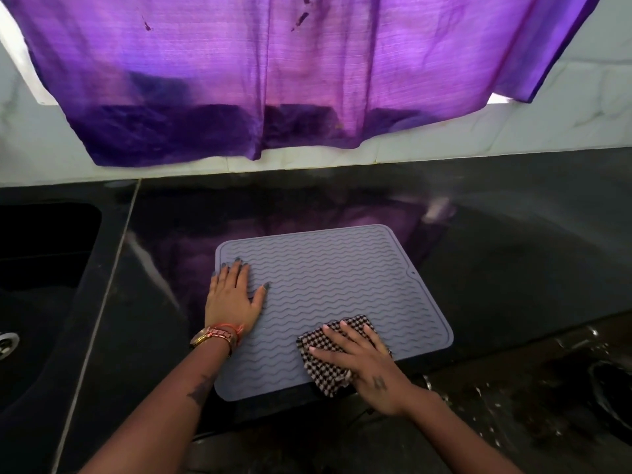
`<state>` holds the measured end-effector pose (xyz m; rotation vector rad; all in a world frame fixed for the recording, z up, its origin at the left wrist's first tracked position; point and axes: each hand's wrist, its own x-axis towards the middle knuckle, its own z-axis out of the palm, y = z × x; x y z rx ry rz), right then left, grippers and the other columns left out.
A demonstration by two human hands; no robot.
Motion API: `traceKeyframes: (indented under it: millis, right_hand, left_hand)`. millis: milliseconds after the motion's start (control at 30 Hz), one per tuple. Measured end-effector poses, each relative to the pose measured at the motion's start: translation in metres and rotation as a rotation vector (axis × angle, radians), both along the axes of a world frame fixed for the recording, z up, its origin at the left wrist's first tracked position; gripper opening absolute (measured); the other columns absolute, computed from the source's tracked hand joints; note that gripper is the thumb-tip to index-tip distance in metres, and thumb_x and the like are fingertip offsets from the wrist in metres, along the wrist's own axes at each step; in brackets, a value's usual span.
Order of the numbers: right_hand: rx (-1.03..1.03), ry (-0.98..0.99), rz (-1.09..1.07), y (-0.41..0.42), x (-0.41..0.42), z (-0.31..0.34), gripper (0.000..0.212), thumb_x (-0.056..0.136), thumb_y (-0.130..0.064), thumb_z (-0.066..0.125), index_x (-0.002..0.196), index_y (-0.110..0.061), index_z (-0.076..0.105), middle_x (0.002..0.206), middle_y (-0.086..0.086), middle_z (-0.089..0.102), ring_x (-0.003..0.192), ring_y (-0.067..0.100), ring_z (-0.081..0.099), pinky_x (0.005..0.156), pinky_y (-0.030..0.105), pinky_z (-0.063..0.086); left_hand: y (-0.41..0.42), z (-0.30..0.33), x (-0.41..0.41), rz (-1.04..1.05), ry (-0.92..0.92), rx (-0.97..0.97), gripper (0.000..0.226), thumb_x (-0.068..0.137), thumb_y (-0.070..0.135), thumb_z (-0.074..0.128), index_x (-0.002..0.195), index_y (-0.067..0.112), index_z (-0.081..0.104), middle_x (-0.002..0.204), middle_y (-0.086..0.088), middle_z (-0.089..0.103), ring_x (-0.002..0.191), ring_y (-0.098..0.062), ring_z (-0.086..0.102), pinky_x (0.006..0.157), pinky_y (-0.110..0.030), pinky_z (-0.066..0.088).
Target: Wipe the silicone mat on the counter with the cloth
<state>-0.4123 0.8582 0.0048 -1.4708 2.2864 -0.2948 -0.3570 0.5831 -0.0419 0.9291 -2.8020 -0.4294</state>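
Observation:
A grey silicone mat [342, 282] with wavy ridges lies flat on the black counter [513, 254], its near edge at the counter's front. My left hand [234, 299] rests flat on the mat's left edge, fingers spread, holding nothing. My right hand [367, 362] presses flat on a brown-and-white checked cloth [318, 343] at the mat's near right corner. The cloth's lower end hangs past the mat's front edge. My fingers cover much of the cloth.
A black sink [41, 268] with a metal drain is set into the counter at the left. A purple curtain [273, 73] hangs over the white tiled wall behind. The floor at the lower right looks wet, with a dark round object [612, 391] there.

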Motion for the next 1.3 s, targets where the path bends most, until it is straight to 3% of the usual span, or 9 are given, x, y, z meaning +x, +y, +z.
traceKeyframes:
  millis: [167,400,633,700,800,1000,1133,1200,1300]
  right_hand:
    - [-0.087,-0.071,-0.113,0.024,-0.018,0.026,0.083,0.080,0.008,0.042,0.130,-0.057,0.028,0.146,-0.029,0.019,0.140,-0.005,0.012,0.118,0.028,-0.002]
    - [-0.018,0.071,-0.051,0.057,-0.010,-0.019,0.099,0.080,0.005,0.040,0.122,-0.077,0.003,0.149,-0.034,-0.007,0.140,-0.004,-0.019,0.114,0.030,-0.019]
    - [-0.197,-0.089,-0.161,0.041,-0.046,0.021,0.080,0.080,0.012,0.047,0.124,-0.055,0.046,0.138,-0.029,0.033,0.130,-0.007,0.027,0.110,0.019,0.023]
    - [-0.251,0.001,-0.150,0.031,-0.056,0.015,0.088,0.081,0.006,0.054,0.118,-0.071,0.035,0.142,-0.027,0.033,0.132,-0.003,0.028,0.112,0.029,0.022]
    - [-0.088,0.128,-0.071,0.022,-0.054,-0.012,0.098,0.082,0.002,0.048,0.110,-0.084,0.007,0.154,-0.023,0.014,0.144,0.005,0.007,0.117,0.037,-0.003]
    - [-0.033,0.109,-0.055,0.021,-0.056,-0.011,0.085,0.080,0.006,0.043,0.132,-0.060,0.030,0.153,-0.024,0.010,0.141,0.000,0.000,0.115,0.037,-0.006]
    - [-0.179,-0.095,-0.129,0.009,-0.083,0.017,0.077,0.077,0.015,0.047,0.125,-0.045,0.053,0.140,-0.021,0.041,0.132,0.001,0.033,0.114,0.029,0.025]
    - [-0.298,-0.028,-0.131,-0.005,-0.103,0.020,0.076,0.073,0.017,0.049,0.124,-0.039,0.057,0.139,-0.011,0.050,0.129,0.009,0.044,0.110,0.032,0.035]
    - [-0.146,0.115,-0.065,-0.027,-0.114,0.005,0.078,0.079,0.008,0.049,0.130,-0.050,0.045,0.151,-0.011,0.035,0.141,0.014,0.028,0.117,0.047,0.017]
  left_hand:
    - [0.000,-0.001,0.001,-0.002,-0.014,-0.006,0.091,0.073,0.069,0.002,0.145,0.017,0.022,0.156,-0.003,0.018,0.145,-0.021,0.011,0.119,-0.036,0.001]
    - [0.000,-0.001,0.001,0.000,-0.015,-0.007,0.089,0.075,0.069,0.004,0.145,0.017,0.022,0.156,-0.003,0.017,0.145,-0.022,0.011,0.119,-0.036,0.002]
    - [0.001,0.000,0.001,0.002,-0.033,-0.018,0.092,0.073,0.069,0.002,0.145,0.017,0.023,0.156,-0.003,0.017,0.145,-0.022,0.011,0.119,-0.037,0.002]
    - [0.000,0.000,0.000,0.006,-0.030,-0.016,0.091,0.073,0.069,0.002,0.145,0.017,0.023,0.156,-0.003,0.017,0.145,-0.022,0.011,0.119,-0.036,0.002]
    - [0.001,0.000,0.000,0.003,-0.035,-0.016,0.091,0.073,0.069,0.002,0.146,0.018,0.022,0.157,-0.003,0.016,0.145,-0.021,0.010,0.119,-0.036,0.002]
    - [0.002,0.000,0.001,0.006,-0.032,-0.016,0.091,0.073,0.069,0.001,0.146,0.017,0.022,0.156,-0.003,0.017,0.145,-0.022,0.010,0.119,-0.036,0.002]
    - [0.002,0.000,0.000,0.008,-0.031,-0.022,0.091,0.073,0.069,0.000,0.146,0.018,0.022,0.156,-0.002,0.017,0.145,-0.021,0.011,0.119,-0.036,0.002]
    - [0.002,0.000,0.000,0.012,-0.023,-0.018,0.090,0.074,0.069,0.001,0.145,0.018,0.023,0.156,-0.002,0.018,0.145,-0.021,0.011,0.119,-0.036,0.003]
    - [0.003,0.001,0.000,0.014,-0.009,-0.011,0.090,0.074,0.069,0.001,0.145,0.018,0.024,0.156,-0.002,0.019,0.145,-0.021,0.012,0.119,-0.036,0.003]
